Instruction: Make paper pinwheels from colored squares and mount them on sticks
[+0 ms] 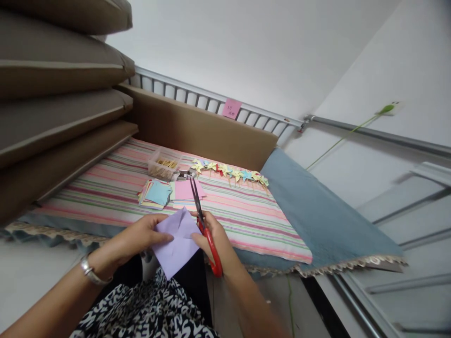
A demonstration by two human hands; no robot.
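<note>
My left hand (136, 237) pinches the left edge of a folded lilac paper square (176, 243), held in front of me above my lap. My right hand (214, 241) grips red-handled scissors (204, 220); their blades point up and away, close beside the paper's right edge, and the fingers also touch the paper. A metal bracelet (90, 272) sits on my left wrist.
On the striped cloth (246, 211) lie stacks of coloured paper squares (155, 193), a pink stack (186, 190), a clear box of small sticks (164, 165) and a row of paper pinwheels (230, 172). Brown cushions (52, 94) are stacked at left. A cardboard panel (197, 129) stands behind.
</note>
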